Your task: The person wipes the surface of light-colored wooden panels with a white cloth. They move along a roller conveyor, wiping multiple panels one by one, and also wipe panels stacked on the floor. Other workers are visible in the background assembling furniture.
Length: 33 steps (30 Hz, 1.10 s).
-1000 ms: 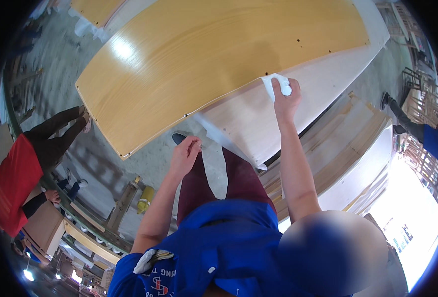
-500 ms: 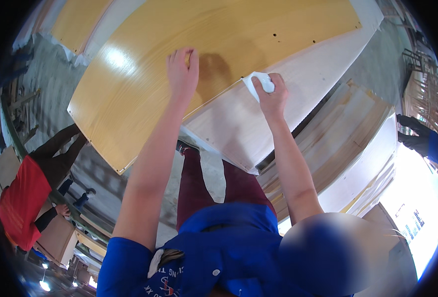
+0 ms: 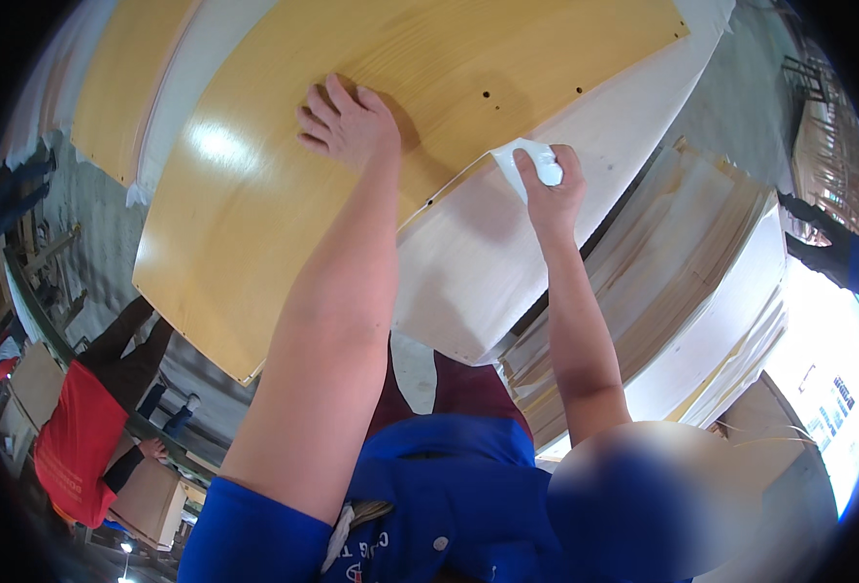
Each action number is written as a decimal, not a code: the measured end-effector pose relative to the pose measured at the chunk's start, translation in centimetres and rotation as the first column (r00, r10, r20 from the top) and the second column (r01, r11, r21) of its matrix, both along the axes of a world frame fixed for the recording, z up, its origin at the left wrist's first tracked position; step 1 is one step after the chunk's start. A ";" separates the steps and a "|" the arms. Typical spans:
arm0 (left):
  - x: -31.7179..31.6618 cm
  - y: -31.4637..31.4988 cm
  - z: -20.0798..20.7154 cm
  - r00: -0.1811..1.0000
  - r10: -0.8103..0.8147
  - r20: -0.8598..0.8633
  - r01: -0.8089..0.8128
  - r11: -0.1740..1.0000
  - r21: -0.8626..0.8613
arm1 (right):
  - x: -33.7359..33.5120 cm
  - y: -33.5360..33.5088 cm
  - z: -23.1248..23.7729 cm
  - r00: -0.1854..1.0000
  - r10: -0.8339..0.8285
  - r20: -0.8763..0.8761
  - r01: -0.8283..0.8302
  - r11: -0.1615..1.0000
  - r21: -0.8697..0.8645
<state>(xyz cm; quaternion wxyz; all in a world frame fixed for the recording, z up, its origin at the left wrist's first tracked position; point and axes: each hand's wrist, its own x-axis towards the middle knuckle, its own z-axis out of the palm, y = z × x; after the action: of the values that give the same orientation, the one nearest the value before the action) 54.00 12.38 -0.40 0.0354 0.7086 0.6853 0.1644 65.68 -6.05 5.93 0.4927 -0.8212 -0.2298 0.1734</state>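
Left hand: the person's bare left hand (image 3: 353,128) is over the long golden-yellow panel with a glossy wood-grain face (image 3: 245,233), fingers spread and palm down; whether the palm presses on it cannot be told.
Right hand: the bare right hand (image 3: 555,187) pinches a crumpled, soft-looking white piece of sheet material (image 3: 509,167) between thumb and fingers.
White piece: at the panel's near edge, its left corner meeting that edge, the rest over the pale surface below.
Yellow panel: lies slantwise across the upper view, a bright glare on its left part and small dark holes near its near edge.
Under the panel: a broad whitish sheet-like surface (image 3: 468,262), showing along the near side.
Right of it: a stack of flat, pale-brown wooden boards (image 3: 643,262).
Upper left: a second, smaller-looking yellow wooden panel (image 3: 123,97), apart from the first.
Left side: a co-worker in a red shirt (image 3: 84,437), well apart from the person's hands.
Clothing: the person wears a blue short-sleeved shirt (image 3: 478,486) and maroon trousers (image 3: 473,394).
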 end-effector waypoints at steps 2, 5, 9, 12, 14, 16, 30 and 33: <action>0.3 -0.3 0.1 1.000 -0.010 -0.011 0.010 1.000 -0.025 | 1.8 0.0 -0.1 0.999 -0.039 0.014 0.039 0.999 0.000; 0.4 -0.2 0.5 0.998 0.011 -0.054 -0.014 0.998 -0.053 | 4.1 0.3 -0.2 0.995 -0.094 0.038 0.094 0.996 0.001; 0.8 -0.2 0.9 0.996 0.019 -0.090 -0.028 0.994 -0.103 | 7.5 0.6 -0.4 0.981 -0.184 0.060 0.185 0.983 -0.015; 0.9 -0.2 1.2 0.995 0.015 -0.103 -0.030 0.989 -0.142 | 9.5 0.8 0.0 0.966 -0.252 0.057 0.254 0.967 -0.030; 1.0 -0.3 1.3 0.993 0.023 -0.119 -0.041 0.988 -0.150 | 10.6 1.0 0.2 0.957 -0.284 0.061 0.286 0.958 -0.031; 1.1 -0.3 1.4 0.991 0.027 -0.130 -0.049 0.985 -0.166 | 11.6 1.1 0.2 0.950 -0.302 0.084 0.304 0.952 -0.022; 1.6 -0.3 1.4 0.982 0.070 -0.174 -0.096 0.985 -0.142 | 13.6 0.9 0.1 0.953 -0.278 0.122 0.281 0.960 -0.011; 1.5 -0.3 1.4 0.985 0.066 -0.162 -0.091 0.984 -0.153 | 14.7 1.2 0.2 0.945 -0.305 0.119 0.308 0.951 -0.004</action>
<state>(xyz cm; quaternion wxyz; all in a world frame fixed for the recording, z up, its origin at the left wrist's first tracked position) 55.55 12.10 1.00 0.0319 0.6865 0.7244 0.0543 80.41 -4.83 6.14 0.4901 -0.8612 -0.1258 0.0487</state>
